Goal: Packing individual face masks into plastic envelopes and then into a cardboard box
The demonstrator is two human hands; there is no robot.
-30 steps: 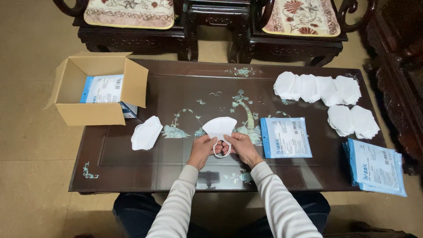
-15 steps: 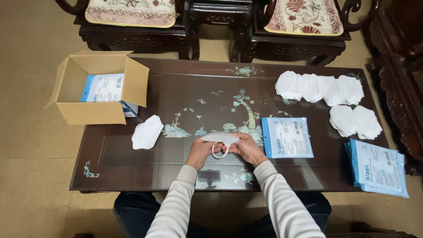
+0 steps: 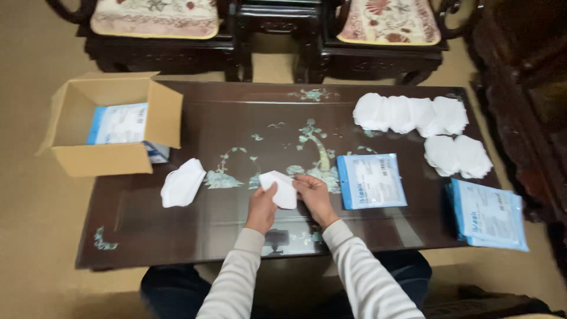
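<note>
Both of my hands hold one folded white face mask (image 3: pixel 280 188) just above the dark inlaid table (image 3: pixel 236 124). My left hand (image 3: pixel 262 207) grips its left side and my right hand (image 3: pixel 314 197) grips its right side. A second white mask (image 3: pixel 182 182) lies flat on the table to the left of my hands. A blue and white mask pouch (image 3: pixel 371 180) lies right of my right hand.
An open cardboard box (image 3: pixel 112 127) with blue pouches inside stands at the table's left end. Several white masks (image 3: pixel 413 115) lie in rows at the back right, with two more (image 3: pixel 458 156) below them. A stack of pouches (image 3: pixel 489 214) sits at the right edge. Dark wooden chairs (image 3: pixel 378 35) stand behind.
The mask was spread wide and flat between my hands; now it is folded smaller and tilted, with my hands closer together.
</note>
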